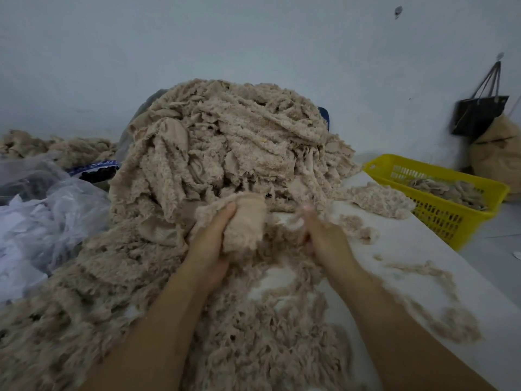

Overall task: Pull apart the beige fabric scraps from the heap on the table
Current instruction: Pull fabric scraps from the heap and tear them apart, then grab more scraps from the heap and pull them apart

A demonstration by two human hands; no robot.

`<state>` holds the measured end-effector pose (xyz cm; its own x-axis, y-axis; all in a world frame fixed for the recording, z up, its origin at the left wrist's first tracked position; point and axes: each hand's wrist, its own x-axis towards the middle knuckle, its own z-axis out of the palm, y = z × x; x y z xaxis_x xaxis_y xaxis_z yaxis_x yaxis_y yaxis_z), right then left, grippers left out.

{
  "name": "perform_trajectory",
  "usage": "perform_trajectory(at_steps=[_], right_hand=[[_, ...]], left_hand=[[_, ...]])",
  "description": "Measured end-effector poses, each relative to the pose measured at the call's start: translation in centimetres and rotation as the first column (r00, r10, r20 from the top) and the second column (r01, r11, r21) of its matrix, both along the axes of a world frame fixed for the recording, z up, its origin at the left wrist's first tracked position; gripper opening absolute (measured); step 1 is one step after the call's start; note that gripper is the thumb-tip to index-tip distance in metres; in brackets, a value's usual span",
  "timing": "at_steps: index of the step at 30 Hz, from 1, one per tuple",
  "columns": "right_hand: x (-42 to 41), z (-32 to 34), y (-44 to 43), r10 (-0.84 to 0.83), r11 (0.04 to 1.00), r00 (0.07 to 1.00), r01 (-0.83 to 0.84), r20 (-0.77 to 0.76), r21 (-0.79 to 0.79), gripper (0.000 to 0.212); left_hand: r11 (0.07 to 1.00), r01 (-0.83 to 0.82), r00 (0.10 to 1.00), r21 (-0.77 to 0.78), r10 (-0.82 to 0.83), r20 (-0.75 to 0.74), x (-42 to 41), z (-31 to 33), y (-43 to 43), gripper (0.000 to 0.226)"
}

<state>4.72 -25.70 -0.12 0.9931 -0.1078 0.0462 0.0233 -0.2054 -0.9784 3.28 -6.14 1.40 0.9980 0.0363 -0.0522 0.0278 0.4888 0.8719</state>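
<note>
A tall heap of beige fleecy fabric scraps (225, 142) fills the middle of the white table (423, 249) and spills toward me. My left hand (211, 244) grips a rolled beige scrap (245, 224) at the foot of the heap, thumb up along its side. Just to the right, my right hand (324, 235) is blurred; its fingers pinch a thin wisp of beige fabric (293, 215) that runs toward that scrap. Loose beige fluff (439, 314) lies scattered on the table at the right.
A yellow plastic basket (456, 227) holding a few beige scraps stands at the table's right edge. Clear plastic bags with white material (42, 227) lie at the left. A black bag (479, 114) hangs on the wall above a tan sack (499, 156).
</note>
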Motion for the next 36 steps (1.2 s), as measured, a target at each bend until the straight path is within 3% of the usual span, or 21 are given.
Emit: perform_trajectory(at_steps=[2,5,9,13,15,17,18,20,21,23,25,28,32,34,36], right_hand=[[-0.7,0.1,1.5,0.110,0.975,0.992,-0.095,0.068,-0.199,0.071],[-1.2,0.6,2.2,0.260,0.965,0.959,-0.260,0.115,-0.017,0.058],[-1.7,0.3,3.0,0.495,0.860,0.862,-0.504,0.114,0.078,0.022],[-1.6,-0.2,2.9,0.521,0.835,0.849,-0.529,0.090,0.151,0.030],[-1.1,0.2,2.5,0.416,0.865,0.904,-0.428,0.104,0.260,0.031],[-0.2,1.0,0.7,0.150,0.802,0.972,-0.227,0.181,0.553,0.022],[0.3,1.6,-0.5,-0.013,0.665,0.985,-0.121,0.174,0.737,0.011],[0.8,2.2,-2.5,-0.252,0.365,0.966,0.035,0.062,0.930,0.049],[1.0,1.9,-3.0,-0.302,0.305,0.953,0.101,-0.005,0.947,0.062],[1.0,1.0,-2.5,-0.286,0.389,0.956,0.183,-0.070,0.903,0.068],[1.0,0.5,-1.2,-0.232,0.574,0.972,0.165,-0.034,0.802,0.060],[1.1,0.3,0.0,-0.182,0.787,0.981,0.102,0.070,0.609,0.046],[0.6,-0.3,0.4,-0.119,0.884,0.985,0.049,0.123,0.466,0.046],[0.4,-0.2,0.5,-0.078,0.900,0.990,0.020,0.117,0.436,0.042],[0.1,0.0,0.8,-0.004,0.920,0.995,-0.037,0.103,0.390,0.041]], left_hand=[[0.997,-0.012,0.999,0.074,0.015,-0.043,-0.1,-0.2,-0.7,0.040],[0.986,0.007,0.999,0.166,0.002,-0.054,-0.2,-0.3,-1.1,0.028],[0.894,0.083,0.996,0.440,-0.066,-0.054,-0.6,-0.6,-2.2,0.069],[0.839,0.169,0.982,0.518,-0.186,-0.019,-1.2,-0.8,-2.3,0.071],[0.786,0.071,0.992,0.614,-0.121,0.040,-1.1,-0.8,-1.7,0.083],[0.712,-0.173,0.975,0.681,0.024,0.222,-0.7,-0.5,-1.1,0.068],[0.665,-0.311,0.943,0.680,0.124,0.310,-0.4,-0.4,-0.6,0.055],[0.510,-0.520,0.854,0.685,0.329,0.403,0.3,-0.6,0.7,0.039],[0.413,-0.549,0.826,0.726,0.397,0.400,0.7,-0.9,1.3,0.037],[0.248,-0.498,0.815,0.831,0.461,0.350,1.1,-1.4,1.8,0.042],[0.167,-0.459,0.807,0.873,0.490,0.330,1.1,-1.7,1.8,0.047],[0.158,-0.437,0.787,0.886,0.544,0.291,1.3,-2.0,2.7,0.050],[0.129,-0.285,0.859,0.950,0.474,0.193,1.9,-2.8,3.7,0.025],[0.174,-0.393,0.861,0.903,0.414,0.295,1.7,-2.5,3.5,0.021],[0.202,-0.562,0.815,0.802,0.301,0.495,1.1,-1.9,2.5,0.018]])
